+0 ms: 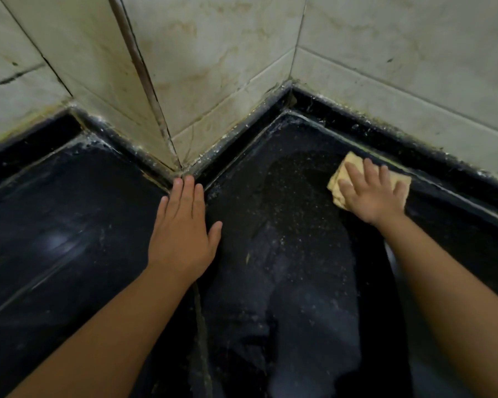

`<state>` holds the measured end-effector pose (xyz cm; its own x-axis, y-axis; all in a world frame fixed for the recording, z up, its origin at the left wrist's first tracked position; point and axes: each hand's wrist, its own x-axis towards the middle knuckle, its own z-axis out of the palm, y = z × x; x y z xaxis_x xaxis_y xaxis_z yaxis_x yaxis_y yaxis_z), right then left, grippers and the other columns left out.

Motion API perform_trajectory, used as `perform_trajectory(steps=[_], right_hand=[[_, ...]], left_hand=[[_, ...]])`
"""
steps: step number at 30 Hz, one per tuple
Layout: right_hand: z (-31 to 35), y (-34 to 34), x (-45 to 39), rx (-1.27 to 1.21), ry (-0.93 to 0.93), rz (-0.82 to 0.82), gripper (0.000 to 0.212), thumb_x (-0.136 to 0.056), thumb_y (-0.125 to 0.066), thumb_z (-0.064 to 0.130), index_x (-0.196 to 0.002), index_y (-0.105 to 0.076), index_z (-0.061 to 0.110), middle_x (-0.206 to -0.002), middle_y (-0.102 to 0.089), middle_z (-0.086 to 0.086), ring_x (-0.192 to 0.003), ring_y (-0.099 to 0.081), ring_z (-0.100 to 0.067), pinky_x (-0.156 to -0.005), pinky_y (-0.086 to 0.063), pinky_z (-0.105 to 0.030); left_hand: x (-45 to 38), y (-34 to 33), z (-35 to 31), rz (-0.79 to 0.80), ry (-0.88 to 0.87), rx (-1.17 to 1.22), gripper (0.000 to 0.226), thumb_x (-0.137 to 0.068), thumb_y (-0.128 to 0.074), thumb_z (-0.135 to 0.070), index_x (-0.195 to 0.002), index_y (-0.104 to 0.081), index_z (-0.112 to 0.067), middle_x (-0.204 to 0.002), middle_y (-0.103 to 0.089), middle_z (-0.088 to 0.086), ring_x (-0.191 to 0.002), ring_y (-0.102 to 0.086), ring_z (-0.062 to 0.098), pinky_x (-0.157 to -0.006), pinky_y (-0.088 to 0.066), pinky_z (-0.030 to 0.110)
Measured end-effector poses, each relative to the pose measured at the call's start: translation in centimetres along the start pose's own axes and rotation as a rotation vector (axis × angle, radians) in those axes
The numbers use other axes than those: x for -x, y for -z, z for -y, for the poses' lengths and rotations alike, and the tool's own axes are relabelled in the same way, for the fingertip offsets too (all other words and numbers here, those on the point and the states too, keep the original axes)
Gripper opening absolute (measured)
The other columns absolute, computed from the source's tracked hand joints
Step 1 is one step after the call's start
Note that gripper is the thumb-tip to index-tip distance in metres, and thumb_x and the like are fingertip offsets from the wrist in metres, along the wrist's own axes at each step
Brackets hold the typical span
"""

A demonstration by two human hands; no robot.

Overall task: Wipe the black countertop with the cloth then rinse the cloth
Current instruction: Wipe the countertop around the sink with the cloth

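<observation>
Cloth [346, 179], yellow and folded into a rough pad, lies flat on the black tabletop [293, 254] at the far right, just beside the raised black lip that runs along the foot of the wall. The right hand [370, 193] rests on top of it, palm down, fingers straight and fanned apart, pressing the pad against the stone; the pad's far edge and left edge show past the fingertips, and a strip of it shows to the right of the little finger.

The left hand [181, 237] lies flat on the tabletop well apart from the cloth, fingers straight and close together, thumb held out to the side. Its fingertips reach the spot where a projecting corner of the tiled wall [202, 67] meets the surface. It holds nothing. Both forearms are bare and enter from the bottom edge of the view.

Between the two hands the tabletop carries a broad damp, smeared patch flecked with pale specks, running from near the back corner toward the viewer. To the left of the left hand the surface looks darker and glossier, with faint streaks of reflected light. A seam runs from the wall corner under the left wrist toward the near edge. The cream tiles are stained, with dark, grimy joints and white residue along the black lip.
</observation>
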<state>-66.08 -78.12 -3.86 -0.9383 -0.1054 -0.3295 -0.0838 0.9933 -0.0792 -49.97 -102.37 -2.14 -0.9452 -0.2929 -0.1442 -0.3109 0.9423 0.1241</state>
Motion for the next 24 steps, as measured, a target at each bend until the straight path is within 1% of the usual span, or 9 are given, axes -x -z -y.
perform_trajectory(steps=[4, 7, 11, 14, 18, 20, 21, 23, 24], right_hand=[[5.2, 0.3, -4.0, -0.050, 0.026, -0.024, 0.054, -0.097, -0.015, 0.051, -0.148, -0.004, 0.034, -0.157, 0.013, 0.002, -0.144, 0.015, -0.025, -0.113, 0.007, -0.052], [8.9, 0.8, -6.5, -0.053, 0.085, -0.029, 0.055, -0.097, -0.015, 0.050, -0.148, -0.003, 0.033, -0.157, 0.013, 0.003, -0.144, 0.014, -0.026, -0.113, 0.008, -0.053], [12.8, 0.8, -7.5, -0.029, 0.177, -0.017, 0.056, -0.097, -0.014, 0.049, -0.148, -0.001, 0.031, -0.157, 0.013, 0.002, -0.144, 0.014, -0.026, -0.113, 0.008, -0.052], [12.8, 0.1, -5.3, 0.037, 0.306, 0.009, 0.055, -0.098, -0.016, 0.048, -0.148, 0.000, 0.031, -0.157, 0.014, 0.002, -0.144, 0.014, -0.025, -0.113, 0.008, -0.051], [11.4, -2.4, 2.8, 0.167, 0.517, 0.081, 0.057, -0.096, -0.012, 0.051, -0.147, 0.005, 0.034, -0.157, 0.014, 0.003, -0.143, 0.016, -0.025, -0.113, 0.010, -0.049], [10.8, -4.6, 7.9, 0.158, 0.637, 0.068, 0.066, -0.086, -0.005, 0.057, -0.148, -0.003, 0.034, -0.158, 0.003, 0.001, -0.145, 0.006, -0.028, -0.113, 0.009, -0.048], [10.2, -5.7, 10.2, 0.168, 0.686, 0.034, 0.069, -0.082, -0.009, 0.057, -0.146, -0.014, 0.033, -0.157, -0.013, -0.001, -0.144, -0.009, -0.031, -0.113, 0.004, -0.048], [8.4, -7.7, 14.1, 0.167, 0.733, -0.003, 0.055, -0.086, -0.022, 0.054, -0.136, -0.035, 0.033, -0.145, -0.042, 0.000, -0.135, -0.035, -0.031, -0.108, -0.015, -0.049], [7.3, -8.2, 15.7, 0.171, 0.747, -0.001, 0.048, -0.091, -0.021, 0.053, -0.132, -0.038, 0.035, -0.142, -0.045, 0.002, -0.132, -0.036, -0.029, -0.105, -0.018, -0.049]], left_hand=[[0.0, -0.1, 0.2, 0.016, -0.027, -0.019, 0.070, -0.098, -0.020, -0.044, -0.145, 0.016, -0.006, -0.153, 0.024, 0.010, -0.140, 0.024, 0.019, -0.111, 0.014, 0.031], [0.0, -0.2, 0.7, 0.003, -0.048, 0.039, 0.070, -0.098, -0.021, -0.044, -0.145, 0.016, -0.008, -0.151, 0.029, 0.005, -0.129, 0.032, 0.009, -0.107, 0.018, 0.028], [0.0, -0.2, 1.2, 0.003, -0.056, 0.078, 0.068, -0.098, -0.021, -0.042, -0.145, 0.016, -0.010, -0.137, 0.037, -0.003, -0.123, 0.034, 0.005, -0.104, 0.019, 0.026], [-0.1, -0.4, 1.2, 0.003, -0.056, 0.095, 0.067, -0.099, -0.019, -0.045, -0.146, 0.014, -0.010, -0.149, 0.029, 0.000, -0.124, 0.032, 0.004, -0.105, 0.017, 0.026], [-0.1, -0.7, 1.2, -0.028, -0.072, 0.155, 0.081, -0.080, -0.006, -0.053, -0.147, 0.008, -0.009, -0.138, 0.030, -0.006, -0.127, 0.029, 0.004, -0.104, 0.018, 0.026], [0.0, -0.8, 1.1, -0.046, -0.075, 0.173, 0.087, -0.076, -0.001, -0.058, -0.147, 0.004, -0.008, -0.139, 0.026, -0.007, -0.128, 0.027, 0.004, -0.105, 0.016, 0.026], [0.0, -0.7, 1.0, -0.049, -0.069, 0.180, 0.087, -0.076, -0.003, -0.058, -0.147, 0.001, -0.008, -0.142, 0.023, -0.006, -0.129, 0.025, 0.003, -0.106, 0.015, 0.027], [0.1, -0.4, 0.8, -0.042, -0.049, 0.193, 0.081, -0.081, -0.013, -0.052, -0.148, -0.003, -0.007, -0.152, 0.014, -0.002, -0.132, 0.020, 0.004, -0.110, 0.011, 0.029], [0.1, -0.3, 0.7, -0.035, -0.037, 0.185, 0.078, -0.085, -0.016, -0.050, -0.148, -0.003, -0.007, -0.155, 0.011, 0.002, -0.135, 0.018, 0.006, -0.112, 0.009, 0.031]])
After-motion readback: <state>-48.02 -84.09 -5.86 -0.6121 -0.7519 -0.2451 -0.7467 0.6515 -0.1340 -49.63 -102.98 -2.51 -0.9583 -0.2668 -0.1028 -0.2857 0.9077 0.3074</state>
